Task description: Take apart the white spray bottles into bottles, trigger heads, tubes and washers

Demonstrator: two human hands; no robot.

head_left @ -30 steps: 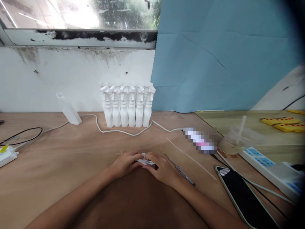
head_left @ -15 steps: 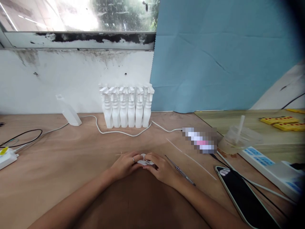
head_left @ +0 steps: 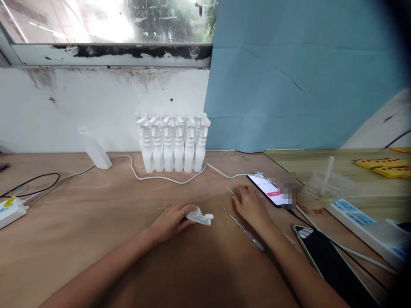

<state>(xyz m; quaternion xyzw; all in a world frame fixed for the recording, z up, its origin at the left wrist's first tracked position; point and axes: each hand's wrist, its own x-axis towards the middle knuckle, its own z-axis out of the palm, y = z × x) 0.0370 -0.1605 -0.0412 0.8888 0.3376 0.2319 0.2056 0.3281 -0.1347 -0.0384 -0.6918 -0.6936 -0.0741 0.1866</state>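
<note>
My left hand (head_left: 175, 221), with a ring on one finger, is closed around a white plastic spray trigger head (head_left: 199, 216). Its nozzle end points right, just above the table. To the right, my right hand (head_left: 252, 207) is down at the tabletop, thumb and fingers bent around a thin white tube (head_left: 231, 191). The tube's far end sticks out past the fingertips. Below that hand, a slim metal pick-like tool with a clear handle (head_left: 245, 232) lies slantwise. Part of another thin white piece (head_left: 289, 238) shows beyond the right forearm.
White spray bottles (head_left: 173, 147) stand in rows by the wall, and a bottle without a head (head_left: 98, 149) leans left of them. At right are a lit phone (head_left: 265, 186), a dark phone (head_left: 330, 261), a plastic cup with straw (head_left: 324, 188) and a power strip (head_left: 353, 218). A cable (head_left: 180, 182) crosses behind.
My right hand has let go of the spray head and moved right and forward to the thin tube. My left hand keeps the spray head in about the same place.
</note>
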